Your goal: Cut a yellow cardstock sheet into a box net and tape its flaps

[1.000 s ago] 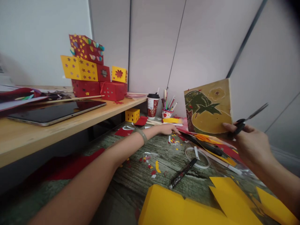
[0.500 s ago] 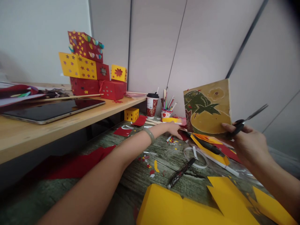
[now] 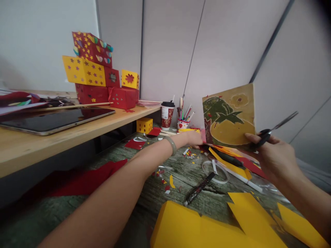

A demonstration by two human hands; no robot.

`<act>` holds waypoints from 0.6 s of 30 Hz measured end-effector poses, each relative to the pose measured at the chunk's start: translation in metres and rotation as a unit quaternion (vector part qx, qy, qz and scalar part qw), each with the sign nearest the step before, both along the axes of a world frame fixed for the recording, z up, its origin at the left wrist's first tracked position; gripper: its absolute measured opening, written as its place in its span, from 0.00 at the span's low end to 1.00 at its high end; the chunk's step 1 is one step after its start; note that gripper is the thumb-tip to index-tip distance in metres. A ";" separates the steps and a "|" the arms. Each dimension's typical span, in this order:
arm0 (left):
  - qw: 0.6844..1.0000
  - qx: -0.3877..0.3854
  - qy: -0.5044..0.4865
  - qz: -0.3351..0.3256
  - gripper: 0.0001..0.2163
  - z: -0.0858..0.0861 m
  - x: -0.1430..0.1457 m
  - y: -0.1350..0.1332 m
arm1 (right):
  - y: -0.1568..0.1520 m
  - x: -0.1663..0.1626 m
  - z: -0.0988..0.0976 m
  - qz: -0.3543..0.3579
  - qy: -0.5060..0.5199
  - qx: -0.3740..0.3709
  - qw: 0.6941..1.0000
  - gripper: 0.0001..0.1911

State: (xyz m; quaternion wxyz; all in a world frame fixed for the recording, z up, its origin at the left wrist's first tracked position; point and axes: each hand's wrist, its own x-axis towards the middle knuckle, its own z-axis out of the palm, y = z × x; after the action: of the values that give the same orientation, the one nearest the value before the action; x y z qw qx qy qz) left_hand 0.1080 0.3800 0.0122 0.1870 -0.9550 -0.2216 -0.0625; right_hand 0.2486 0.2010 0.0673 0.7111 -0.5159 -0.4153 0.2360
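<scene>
My right hand (image 3: 275, 151) is closed on the edge of a painted board (image 3: 232, 117) with an orange fruit and green leaves, holding it upright. A pair of black-handled scissors (image 3: 265, 137) is held in the same hand, blades pointing up and right. My left hand (image 3: 195, 138) reaches low to the far part of the table, beside the board's left edge. Its fingers are mostly hidden there, near red and pink paper. A black marker pen (image 3: 198, 190) and a ring of white tape (image 3: 216, 172) lie in front of the board.
Yellow cut card (image 3: 191, 227) lies at the front. A paper cup (image 3: 167, 115) and a pencil pot (image 3: 183, 124) stand at the back. On the wooden shelf (image 3: 103, 125) are a tablet (image 3: 57, 119) and stacked red and yellow boxes (image 3: 90, 70). Paper scraps (image 3: 165, 181) litter the table.
My left hand has moved right and slightly farther in, its fingers now going behind the board's edge. My right hand still holds the board and scissors, almost unmoved.
</scene>
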 end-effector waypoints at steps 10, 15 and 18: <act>0.997 0.005 0.079 -0.003 0.14 0.001 0.003 -0.005 | -0.002 0.000 0.006 0.012 -0.002 0.007 1.000 0.08; 0.999 0.014 0.041 0.013 0.14 0.006 -0.003 -0.004 | -0.003 0.003 0.006 0.007 -0.005 0.007 1.000 0.08; 0.999 0.012 0.021 0.030 0.14 0.011 -0.005 -0.004 | -0.002 0.004 0.005 0.009 -0.009 0.003 1.000 0.09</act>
State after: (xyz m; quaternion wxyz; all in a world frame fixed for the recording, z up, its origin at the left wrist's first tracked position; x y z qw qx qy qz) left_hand 0.1027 0.3760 0.0228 0.2049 -0.9467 -0.2453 -0.0396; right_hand 0.2530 0.1990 0.0721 0.7070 -0.5122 -0.4265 0.2366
